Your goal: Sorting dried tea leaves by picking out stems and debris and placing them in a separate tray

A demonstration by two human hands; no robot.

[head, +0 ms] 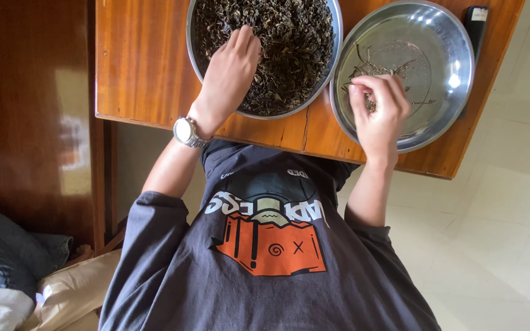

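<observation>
Dried leaves [289,49] fill round steel bowl [337,37]; left hand [231,70] rakes them, right hand [378,104] pinches stems.

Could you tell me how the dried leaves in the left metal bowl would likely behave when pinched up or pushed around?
The dried leaves look curled and loose, so they would probably feel very light and shift easily under the left hand. They seem brittle and may crumble if squeezed. The thin stems lying in the other bowl appear stiffer and likely snap.
</observation>
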